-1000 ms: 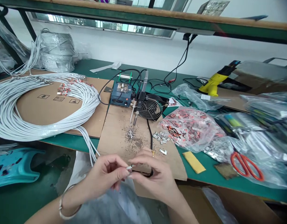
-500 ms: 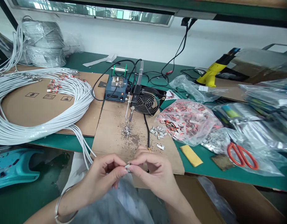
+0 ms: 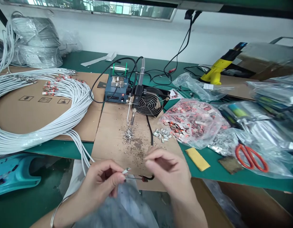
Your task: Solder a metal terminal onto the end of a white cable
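Note:
My left hand (image 3: 105, 179) is closed, pinching the stripped end of a white cable (image 3: 125, 171) just above my lap, at the cardboard's front edge. Short wire ends stick out past the fingertips. A thin wire with a small red-brown piece (image 3: 144, 179) at its end stretches rightward beside that hand. My right hand (image 3: 171, 169) is apart from the cable, over the front right of the cardboard. Its thumb and fingers are curled together; what lies between them, if anything, is hidden. Behind both hands, a soldering iron (image 3: 139, 91) in a stand points down at solder scraps (image 3: 128, 134).
A blue soldering station (image 3: 115, 91) and black fan (image 3: 150, 104) stand behind the cardboard (image 3: 110, 139). Coiled white cables (image 3: 72, 117) fill the left. Small metal connector shells (image 3: 162, 135), a bag of red-and-white parts (image 3: 196, 120), a yellow sponge (image 3: 197, 159) and scissors (image 3: 251, 156) are right.
My right hand has let go of the cable end and moved right and slightly up. My left hand still grips it. The lone metal shell on the cardboard is no longer visible.

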A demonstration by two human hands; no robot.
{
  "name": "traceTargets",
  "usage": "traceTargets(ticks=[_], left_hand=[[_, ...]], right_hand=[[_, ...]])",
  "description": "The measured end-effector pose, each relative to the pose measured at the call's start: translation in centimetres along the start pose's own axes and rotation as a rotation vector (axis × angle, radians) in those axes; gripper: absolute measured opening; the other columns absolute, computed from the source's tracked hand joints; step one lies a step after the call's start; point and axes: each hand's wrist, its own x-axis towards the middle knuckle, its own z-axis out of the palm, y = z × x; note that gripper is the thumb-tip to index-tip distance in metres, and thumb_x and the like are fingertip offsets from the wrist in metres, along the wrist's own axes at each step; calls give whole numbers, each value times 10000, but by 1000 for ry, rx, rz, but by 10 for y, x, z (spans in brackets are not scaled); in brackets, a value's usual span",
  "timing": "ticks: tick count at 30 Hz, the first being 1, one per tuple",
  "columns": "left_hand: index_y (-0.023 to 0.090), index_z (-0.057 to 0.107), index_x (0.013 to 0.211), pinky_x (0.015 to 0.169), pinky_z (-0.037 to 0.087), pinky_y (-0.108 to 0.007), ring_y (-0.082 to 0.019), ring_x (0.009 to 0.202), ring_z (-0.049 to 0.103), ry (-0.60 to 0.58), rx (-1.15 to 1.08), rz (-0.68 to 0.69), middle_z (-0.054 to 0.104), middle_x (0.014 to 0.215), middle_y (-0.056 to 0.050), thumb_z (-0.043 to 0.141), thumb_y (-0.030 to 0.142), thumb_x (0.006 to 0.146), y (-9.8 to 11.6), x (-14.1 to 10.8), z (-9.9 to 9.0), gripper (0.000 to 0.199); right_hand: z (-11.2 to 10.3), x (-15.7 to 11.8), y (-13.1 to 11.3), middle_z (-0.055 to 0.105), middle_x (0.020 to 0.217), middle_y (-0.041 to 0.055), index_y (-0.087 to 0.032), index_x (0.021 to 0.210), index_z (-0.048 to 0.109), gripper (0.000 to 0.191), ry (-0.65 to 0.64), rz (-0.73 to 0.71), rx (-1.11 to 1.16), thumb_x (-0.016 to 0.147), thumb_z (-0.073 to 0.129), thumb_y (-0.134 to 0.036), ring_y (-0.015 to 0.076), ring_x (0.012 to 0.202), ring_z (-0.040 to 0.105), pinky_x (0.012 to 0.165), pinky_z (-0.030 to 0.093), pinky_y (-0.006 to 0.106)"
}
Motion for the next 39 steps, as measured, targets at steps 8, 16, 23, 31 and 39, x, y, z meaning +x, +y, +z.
traceTargets(ticks=[8,16,23,31,39], left_hand=[[96,581,776,457,361,-144,-60,465,478,-20,135,55,488,541,-9,528,338,831,-3,2,2,254],[107,542,701,452,338,-142,-58,421,448,94,6,-36,479,461,13,574,362,772,-2,3,16,266],[127,530,687,456,300,-177,-60,388,395,239,2,-124,446,429,28,609,446,703,6,10,8,329],[103,532,839,381,311,-166,-59,349,384,236,-30,-240,438,448,38,678,551,600,9,24,-10,528],[91,471,907,366,314,-120,-53,377,416,-109,108,-386,464,434,39,552,454,775,30,68,-39,395]], right_hand=[[15,-4,-9,559,571,-1,-131,639,581,91,-223,-33,-237,720,624,-130,71,569,478,544,382,187],[31,-25,9,466,557,-10,-129,623,513,132,10,-61,-50,722,601,-122,76,560,430,517,348,195],[-86,32,-11,633,866,32,-177,904,631,177,77,-23,-1248,836,492,-264,146,767,561,705,408,262],[-162,87,12,596,783,89,-135,787,629,139,-246,131,-1539,779,519,-219,243,854,504,769,309,350],[-175,84,13,586,670,65,-160,742,580,256,-309,271,-1416,786,465,-384,176,601,530,563,369,316]])
